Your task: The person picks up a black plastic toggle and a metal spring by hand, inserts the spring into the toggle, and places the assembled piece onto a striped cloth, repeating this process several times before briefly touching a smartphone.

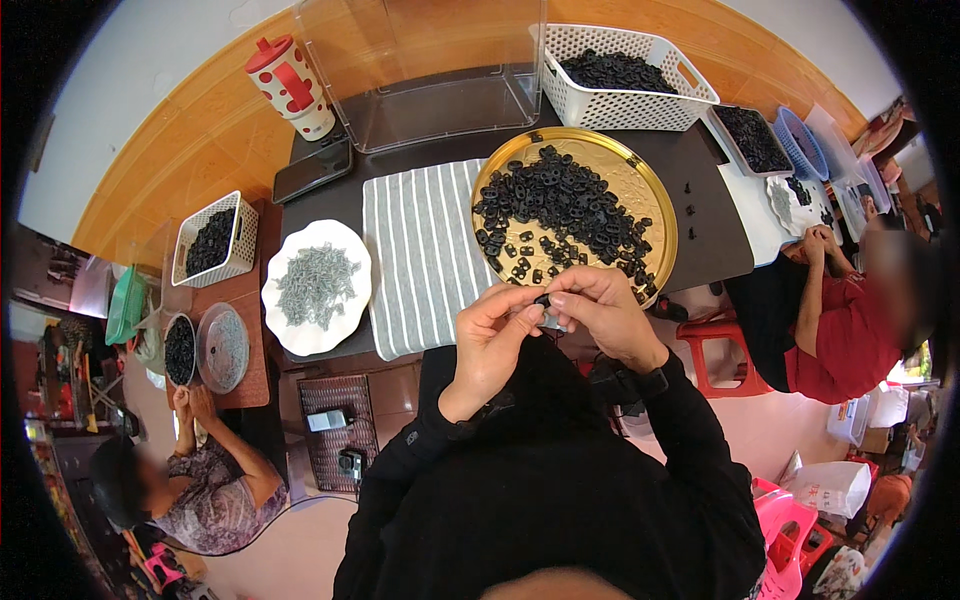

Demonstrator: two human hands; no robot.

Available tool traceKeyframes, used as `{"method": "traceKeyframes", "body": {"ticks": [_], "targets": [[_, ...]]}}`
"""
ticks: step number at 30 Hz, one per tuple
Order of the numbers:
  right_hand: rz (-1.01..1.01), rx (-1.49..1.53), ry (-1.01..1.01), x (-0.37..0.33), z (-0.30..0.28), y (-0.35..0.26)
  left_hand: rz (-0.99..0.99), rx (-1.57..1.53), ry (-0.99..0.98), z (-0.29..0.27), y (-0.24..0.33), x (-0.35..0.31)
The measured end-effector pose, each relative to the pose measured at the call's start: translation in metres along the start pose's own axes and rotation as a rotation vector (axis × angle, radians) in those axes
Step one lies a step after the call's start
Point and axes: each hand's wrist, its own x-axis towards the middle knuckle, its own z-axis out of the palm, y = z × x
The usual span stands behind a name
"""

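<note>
In front of my body, my left hand (492, 340) and my right hand (607, 318) meet fingertip to fingertip. Both pinch a small black plastic part (542, 299); a pale clear bit shows just below it, too small to name. Right behind my hands lies a round gold tray (663, 180) with a heap of small black plastic parts (570, 200), each with holes. A striped grey and white cloth (415, 250) lies to the left of the tray. Farther left, a white scalloped plate (285, 325) bears a pile of small clear pieces (316, 284).
At the back stand a clear plastic box (430, 125) and a white basket (630, 110) of black parts. A phone (313, 170) and a spotted tumbler (292, 88) are at back left. People work at left (215, 490) and right (845, 335). A red stool (722, 360) stands at right.
</note>
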Motion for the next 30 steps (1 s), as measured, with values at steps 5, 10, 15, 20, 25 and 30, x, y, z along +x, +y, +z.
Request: {"method": "traceKeyframes", "body": {"ticks": [5, 10, 15, 20, 25, 30], "targets": [[-0.130, 0.024, 0.052, 0.002, 0.016, 0.008, 0.079, 0.020, 0.057, -0.004, 0.002, -0.001], [-0.300, -0.083, 0.106, 0.000, 0.023, 0.004, 0.078, 0.050, 0.080, -0.008, 0.005, -0.002], [-0.502, -0.770, 0.474, -0.002, -0.040, -0.022, 0.081, 0.265, 0.151, -0.040, 0.008, -0.004], [-0.381, -0.895, 0.317, -0.015, -0.064, -0.008, 0.133, 0.723, 0.166, -0.052, 0.013, 0.004], [-0.376, -1.112, 0.251, -0.009, -0.047, 0.004, 0.309, 1.158, 0.174, -0.051, 0.005, 0.006], [-0.329, -1.239, 0.246, -0.001, -0.048, 0.007, 0.276, 1.122, 0.280, -0.045, 0.008, 0.004]]}}
